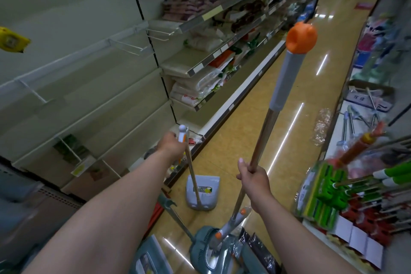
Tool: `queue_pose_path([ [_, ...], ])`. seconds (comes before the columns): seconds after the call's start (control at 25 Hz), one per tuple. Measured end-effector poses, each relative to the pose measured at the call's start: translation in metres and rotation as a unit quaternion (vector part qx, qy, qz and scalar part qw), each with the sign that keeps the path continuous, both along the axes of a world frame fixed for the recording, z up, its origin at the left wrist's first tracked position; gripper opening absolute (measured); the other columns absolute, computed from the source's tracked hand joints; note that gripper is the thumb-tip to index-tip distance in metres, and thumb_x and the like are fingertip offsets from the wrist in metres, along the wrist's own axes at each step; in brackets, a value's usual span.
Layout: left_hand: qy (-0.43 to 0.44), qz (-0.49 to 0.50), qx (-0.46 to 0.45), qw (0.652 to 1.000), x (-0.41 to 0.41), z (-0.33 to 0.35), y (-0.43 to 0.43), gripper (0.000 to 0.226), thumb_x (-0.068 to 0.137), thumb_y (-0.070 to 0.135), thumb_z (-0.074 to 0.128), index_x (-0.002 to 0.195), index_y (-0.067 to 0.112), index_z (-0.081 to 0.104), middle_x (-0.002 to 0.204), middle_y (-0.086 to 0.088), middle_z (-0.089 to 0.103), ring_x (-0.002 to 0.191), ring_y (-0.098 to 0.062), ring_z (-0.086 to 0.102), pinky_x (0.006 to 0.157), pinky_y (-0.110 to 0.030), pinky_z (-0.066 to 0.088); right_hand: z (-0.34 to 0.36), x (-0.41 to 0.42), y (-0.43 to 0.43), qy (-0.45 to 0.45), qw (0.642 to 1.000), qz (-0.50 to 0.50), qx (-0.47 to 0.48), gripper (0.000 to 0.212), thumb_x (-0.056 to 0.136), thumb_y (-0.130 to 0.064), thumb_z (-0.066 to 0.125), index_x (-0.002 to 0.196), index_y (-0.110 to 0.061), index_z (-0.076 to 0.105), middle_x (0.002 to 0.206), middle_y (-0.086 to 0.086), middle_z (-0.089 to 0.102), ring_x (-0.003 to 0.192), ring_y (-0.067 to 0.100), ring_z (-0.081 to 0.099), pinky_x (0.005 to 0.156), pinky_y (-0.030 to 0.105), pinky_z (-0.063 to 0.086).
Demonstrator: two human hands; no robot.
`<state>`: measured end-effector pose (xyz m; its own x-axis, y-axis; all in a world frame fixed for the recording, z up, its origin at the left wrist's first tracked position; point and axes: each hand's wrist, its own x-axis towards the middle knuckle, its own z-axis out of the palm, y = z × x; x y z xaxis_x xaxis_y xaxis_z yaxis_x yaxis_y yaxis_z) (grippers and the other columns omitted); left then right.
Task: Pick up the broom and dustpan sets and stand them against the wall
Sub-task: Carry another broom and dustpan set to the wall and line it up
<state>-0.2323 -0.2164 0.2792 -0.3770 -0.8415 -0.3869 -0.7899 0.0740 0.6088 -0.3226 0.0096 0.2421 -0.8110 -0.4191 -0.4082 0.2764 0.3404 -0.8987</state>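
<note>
My right hand grips the wooden shaft of a long broom with a grey sleeve and orange cap, held nearly upright. Its lower end meets a teal-grey dustpan set on the floor near my feet. My left hand grips the top of a second handle with a white and orange end. That handle runs down to a light grey dustpan standing on the yellow floor beside the left shelf base.
White shelving with wire hooks lines the left, with packaged goods further along. A rack of green-handled mops and tools juts in from the right. A grey pole leans near the left shelf base. The aisle floor runs ahead.
</note>
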Motion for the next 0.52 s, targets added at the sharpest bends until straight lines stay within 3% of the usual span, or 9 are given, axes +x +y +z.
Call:
queue_pose_path([
  [0.08,0.019,-0.029,0.030,0.999,0.002,-0.004,0.003,0.029,0.096,0.030,0.057,0.113,0.007,0.056,0.100,-0.017,0.064,0.079,-0.029,0.063,0.068,-0.040,0.053,0.004,0.000,0.002,0.001,1.000,-0.002,-0.006,0.038,0.099,-0.045,0.054,0.095,-0.008,0.064,0.101,0.019,0.070,0.097,0.028,0.067,0.079,0.038,0.050],
  [0.24,0.113,-0.029,0.029,0.993,-0.007,0.023,0.017,0.013,0.098,0.022,0.054,0.105,0.012,0.050,0.085,-0.014,0.059,0.065,-0.025,0.056,0.058,-0.035,0.048,0.012,0.000,0.009,0.000,1.000,-0.012,-0.006,0.043,0.100,-0.044,0.053,0.102,-0.002,0.061,0.093,0.019,0.070,0.089,0.021,0.064,0.064,0.028,0.040],
  [0.52,0.119,-0.261,-0.040,0.957,0.013,0.097,0.033,0.025,0.094,0.028,0.064,0.117,0.019,0.058,0.098,-0.009,0.061,0.075,-0.021,0.058,0.064,-0.036,0.050,0.040,0.034,0.028,0.037,0.999,-0.033,-0.005,0.038,0.100,-0.045,0.053,0.082,-0.012,0.060,0.073,0.008,0.059,0.068,0.020,0.056,0.060,0.027,0.040],
])
